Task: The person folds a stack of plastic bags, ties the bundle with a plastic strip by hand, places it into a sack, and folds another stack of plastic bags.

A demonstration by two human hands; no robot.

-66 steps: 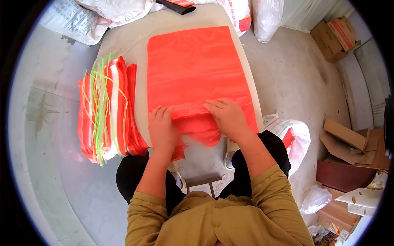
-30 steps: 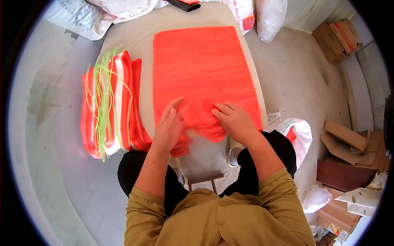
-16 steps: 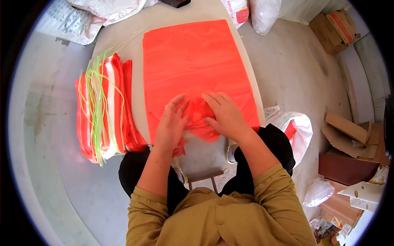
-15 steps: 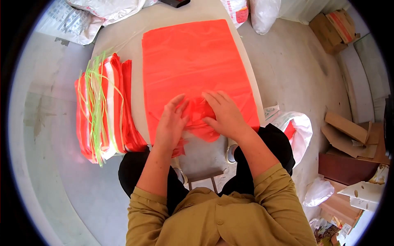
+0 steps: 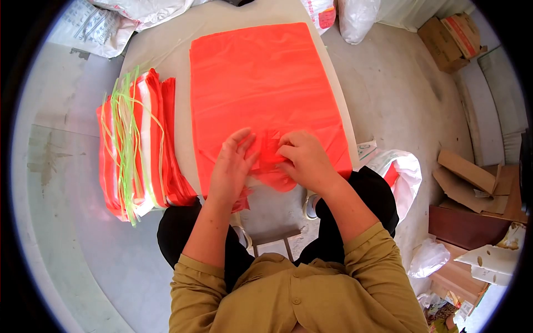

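A stack of red plastic bags [image 5: 261,77] lies flat on the table in front of me. At its near edge, the thin bag material is crumpled and hangs over the table's edge. My right hand [image 5: 308,159] has its fingers curled in, pinching the red plastic. To the left of it, my left hand [image 5: 232,165] rests over the same near edge, fingers slightly bent and apart, touching or just above the bags. Light shows through a gathered fold of plastic between the two hands.
Left of the stack, a thick bundle of red and white folded bags [image 5: 169,141] carries green plastic strips [image 5: 126,139]. A white sack [image 5: 410,172] stands by my right knee. Cardboard boxes [image 5: 447,41] sit at the far right, with flattened cardboard [image 5: 466,177] nearer.
My right hand has closed from spread fingers into a pinch on the red plastic. My left hand has barely moved. The whole view has shifted slightly.
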